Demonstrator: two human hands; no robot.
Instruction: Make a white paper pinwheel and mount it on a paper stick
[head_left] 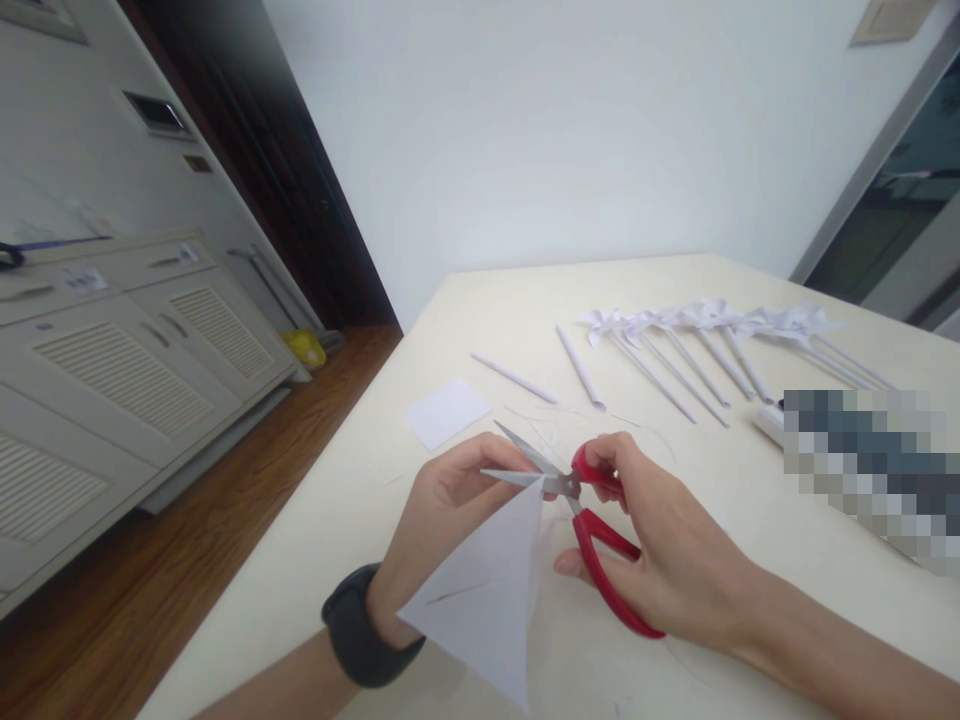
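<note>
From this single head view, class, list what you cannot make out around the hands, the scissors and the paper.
1. Head view: fingertips of the left hand, hidden behind the paper sheet.
2. Head view: part of the red scissors handles, covered by the right hand.
3. Head view: whatever lies under the pixelated block on the table.
4. Head view: folds of the paper pinwheels, too small and far.
</note>
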